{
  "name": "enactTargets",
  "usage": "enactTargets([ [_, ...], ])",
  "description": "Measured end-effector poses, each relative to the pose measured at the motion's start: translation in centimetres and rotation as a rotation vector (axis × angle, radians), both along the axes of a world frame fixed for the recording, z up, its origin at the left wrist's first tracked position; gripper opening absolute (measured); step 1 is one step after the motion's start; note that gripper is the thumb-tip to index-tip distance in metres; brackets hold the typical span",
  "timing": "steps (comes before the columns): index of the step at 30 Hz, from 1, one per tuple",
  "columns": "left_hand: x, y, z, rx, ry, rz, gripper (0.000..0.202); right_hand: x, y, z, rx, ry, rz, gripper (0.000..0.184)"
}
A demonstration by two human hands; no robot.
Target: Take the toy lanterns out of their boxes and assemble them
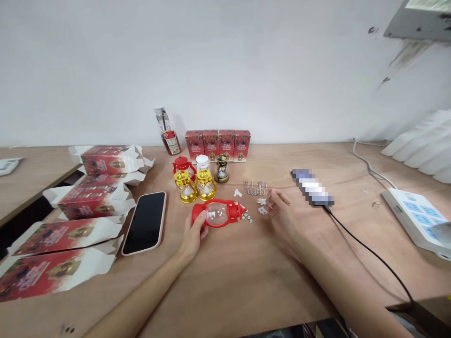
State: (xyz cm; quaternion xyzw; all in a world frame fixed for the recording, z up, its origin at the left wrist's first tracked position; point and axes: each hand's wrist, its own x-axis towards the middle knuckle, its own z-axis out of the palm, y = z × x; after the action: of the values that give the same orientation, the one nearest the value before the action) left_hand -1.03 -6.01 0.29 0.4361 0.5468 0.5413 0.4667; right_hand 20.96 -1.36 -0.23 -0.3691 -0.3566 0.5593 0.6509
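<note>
A small red toy lantern (220, 214) lies on its side on the wooden table (246, 277). My left hand (194, 234) grips its base end, fingers wrapped round it. My right hand (280, 210) rests to the right, fingertips pinched over small white plastic pieces (262, 205); whether one is held I cannot tell. Tiny round button cells (248, 217) lie by the lantern's top. Bent metal wire handles (255, 187) sit just behind.
Upright red, white, gold and bronze lanterns (197, 178) stand behind. Four red boxes (217, 145) line the wall. Several opened red cartons (81, 206) lie at left beside a black phone (145, 222). A power strip (416, 217) and black cable (369, 251) lie at right.
</note>
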Motion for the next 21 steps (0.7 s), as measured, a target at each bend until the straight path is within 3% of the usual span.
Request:
enactTargets([
  [5, 0.1, -0.1, 0.0, 0.004, -0.02, -0.013, 0.041, 2.7, 2.0, 0.0, 0.001, -0.024, -0.19, 0.035],
  [10, 0.2, -0.4, 0.4, 0.051, 0.024, -0.014, 0.035, 3.5, 2.9, -0.4, 0.054, -0.503, -0.398, 0.033],
  [14, -0.1, -1.1, 0.8, 0.323, 0.253, 0.101, 0.029, 3.2, 3.9, -1.0, 0.025, -0.831, -0.351, 0.039],
  [21, -0.4, -2.4, 0.9, 0.874, 0.846, 0.247, 0.046, 2.8, 5.5, -1.6, 0.058, -0.928, -0.239, 0.039],
])
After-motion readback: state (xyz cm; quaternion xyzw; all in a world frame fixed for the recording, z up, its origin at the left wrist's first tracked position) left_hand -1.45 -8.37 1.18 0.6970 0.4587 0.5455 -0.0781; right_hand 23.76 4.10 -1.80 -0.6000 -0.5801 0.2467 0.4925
